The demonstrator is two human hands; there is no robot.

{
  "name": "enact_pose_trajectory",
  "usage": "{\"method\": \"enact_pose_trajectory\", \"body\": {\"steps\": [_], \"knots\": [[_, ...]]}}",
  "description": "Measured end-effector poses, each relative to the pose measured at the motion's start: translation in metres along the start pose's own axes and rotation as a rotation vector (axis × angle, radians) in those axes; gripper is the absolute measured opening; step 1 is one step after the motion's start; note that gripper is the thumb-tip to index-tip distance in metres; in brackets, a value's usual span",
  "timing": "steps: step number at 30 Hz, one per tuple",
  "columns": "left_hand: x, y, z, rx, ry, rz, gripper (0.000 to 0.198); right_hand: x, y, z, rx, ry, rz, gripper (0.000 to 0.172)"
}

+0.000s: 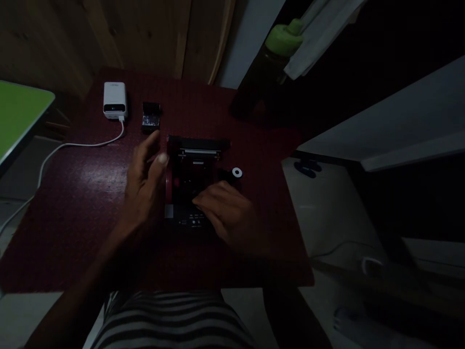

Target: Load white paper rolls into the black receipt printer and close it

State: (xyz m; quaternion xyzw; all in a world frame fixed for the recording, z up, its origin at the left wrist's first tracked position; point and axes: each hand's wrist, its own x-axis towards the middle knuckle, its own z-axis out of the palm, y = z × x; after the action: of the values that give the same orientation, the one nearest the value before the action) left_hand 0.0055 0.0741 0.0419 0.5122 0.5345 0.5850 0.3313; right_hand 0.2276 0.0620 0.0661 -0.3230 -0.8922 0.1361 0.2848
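Note:
A dark machine with its lid raised, apparently a small label printer [198,177], stands on the red table in front of me. Its front panel carries small buttons and markings. My left hand [143,179] is by the machine's left side, thumb and fingers apart, holding nothing. Over the front right of the open compartment is my right hand [227,208], its fingers bent and pressed together. Whatever they pinch, if anything, is hidden in the dark. Just beyond that hand lies a small dark piece with a white ring [237,172] at its end.
A white power bank [115,99] with a white cable [83,144] sits at the back left. Near it is a small glossy black object [150,116]. A green-capped bottle [285,39] stands at the back right. A green tabletop [22,114] adjoins on the left.

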Motion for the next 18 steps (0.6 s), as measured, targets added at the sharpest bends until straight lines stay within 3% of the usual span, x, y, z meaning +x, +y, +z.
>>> {"method": "enact_pose_trajectory", "body": {"steps": [2,4,8,13,18], "knots": [[0.02,0.003,0.007,-0.019,0.001,-0.013,0.041,-0.006,-0.006,0.006,-0.099,0.109,-0.02,0.022],[0.025,0.006,0.01,-0.043,0.031,-0.035,0.031,-0.012,-0.014,0.01,-0.211,0.201,-0.017,0.019],[-0.006,0.009,0.006,-0.062,0.024,-0.125,0.013,-0.023,-0.031,0.014,-0.355,0.289,0.058,0.013],[-0.053,0.004,0.0,-0.189,-0.029,-0.406,0.067,-0.035,-0.031,0.022,-0.265,0.252,0.101,0.014],[-0.061,0.006,0.0,-0.186,-0.067,-0.543,0.069,-0.041,-0.027,0.025,-0.226,0.221,0.122,0.019]]}}
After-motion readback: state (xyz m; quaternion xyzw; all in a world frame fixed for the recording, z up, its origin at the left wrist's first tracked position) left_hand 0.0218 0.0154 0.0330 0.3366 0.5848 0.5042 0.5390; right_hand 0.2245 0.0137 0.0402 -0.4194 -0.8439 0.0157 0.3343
